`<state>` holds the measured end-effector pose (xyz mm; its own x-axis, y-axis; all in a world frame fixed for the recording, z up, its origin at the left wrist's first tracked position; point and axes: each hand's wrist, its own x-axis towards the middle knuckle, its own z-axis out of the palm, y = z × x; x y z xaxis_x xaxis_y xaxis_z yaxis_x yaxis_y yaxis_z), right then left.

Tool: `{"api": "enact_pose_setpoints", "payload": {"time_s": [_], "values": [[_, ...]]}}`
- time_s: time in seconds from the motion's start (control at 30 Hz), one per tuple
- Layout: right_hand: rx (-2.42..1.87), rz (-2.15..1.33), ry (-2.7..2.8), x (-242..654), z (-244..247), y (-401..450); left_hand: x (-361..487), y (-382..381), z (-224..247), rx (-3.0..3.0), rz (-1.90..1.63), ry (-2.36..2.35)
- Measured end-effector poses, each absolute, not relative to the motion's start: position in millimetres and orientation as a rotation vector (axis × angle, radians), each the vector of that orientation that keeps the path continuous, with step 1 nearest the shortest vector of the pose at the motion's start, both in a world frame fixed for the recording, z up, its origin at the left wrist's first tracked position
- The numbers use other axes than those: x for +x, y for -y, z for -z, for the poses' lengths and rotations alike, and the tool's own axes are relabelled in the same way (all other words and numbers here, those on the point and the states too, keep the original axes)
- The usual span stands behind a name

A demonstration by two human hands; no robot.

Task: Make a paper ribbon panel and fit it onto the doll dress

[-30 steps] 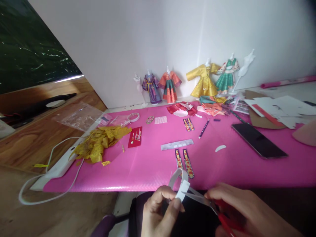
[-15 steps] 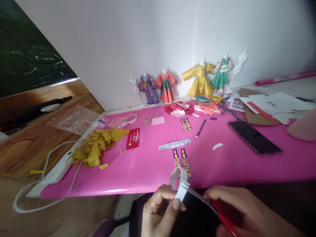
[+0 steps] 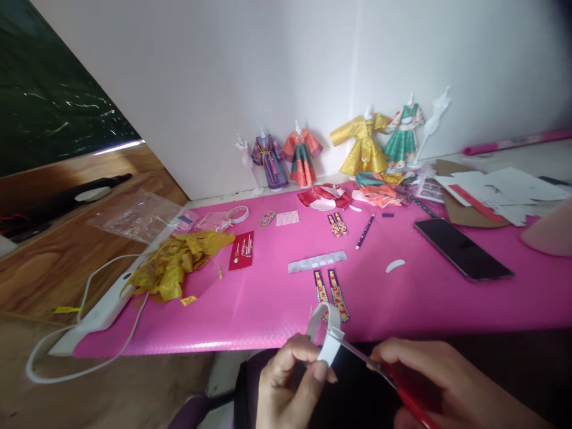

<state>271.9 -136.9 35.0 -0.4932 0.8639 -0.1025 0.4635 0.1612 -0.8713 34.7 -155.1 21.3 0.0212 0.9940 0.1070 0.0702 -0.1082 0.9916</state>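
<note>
My left hand (image 3: 292,381) pinches a curled white strip (image 3: 331,348) between thumb and fingers near the table's front edge. The strip loops upward over the pink mat. Red-handled scissors (image 3: 409,399) are gripped in my right hand (image 3: 433,378), and their blades reach left to the strip's edge. Just beyond the loop lie two long patterned pieces (image 3: 338,295) with dark borders. A flat greyish-white strip (image 3: 317,261) rests behind them.
Yellow fabric (image 3: 179,265) and a red card (image 3: 242,251) lie on the left. A black phone (image 3: 463,249), papers (image 3: 504,187) and a pen (image 3: 365,231) are at right. Small dressed forms, including one in yellow (image 3: 364,143), stand along the back wall.
The scissor blades have shifted very slightly at the strip's edge. Both hands keep nearly the same places, and the table scene has moved slightly right in view.
</note>
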Motion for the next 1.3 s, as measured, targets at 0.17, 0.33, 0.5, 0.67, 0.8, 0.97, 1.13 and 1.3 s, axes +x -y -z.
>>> {"api": "enact_pose_setpoints", "payload": {"time_s": [0.17, 0.33, 0.5, 0.67, 0.8, 0.97, 1.13, 1.3], "values": [[-1.229, -1.286, 2.053, 271, -36, 135, 35, 157, -22, 1.354, -1.245, -1.189], [-1.254, -1.258, 2.039, 272, -36, 136, 34, 157, -23, 1.35, -1.241, -1.19], [-1.257, -1.303, 2.084, 271, -39, 135, 32, 157, -20, 1.371, -1.219, -1.204], [-1.259, -1.317, 2.079, 271, -40, 135, 30, 157, -19, 1.361, -1.189, -1.221], [-1.249, -1.301, 2.103, 271, -39, 136, 30, 157, -18, 1.384, -1.185, -1.233], [-1.284, -1.165, 2.123, 271, -33, 140, 28, 156, -20, 1.556, -1.182, -1.3], [-1.274, -0.913, 2.207, 283, -21, 141, 14, 146, -31, 2.094, -1.246, -1.501], [-1.137, -0.638, 2.32, 290, -13, 137, -18, 114, -29, 2.455, -1.095, -1.846]]}}
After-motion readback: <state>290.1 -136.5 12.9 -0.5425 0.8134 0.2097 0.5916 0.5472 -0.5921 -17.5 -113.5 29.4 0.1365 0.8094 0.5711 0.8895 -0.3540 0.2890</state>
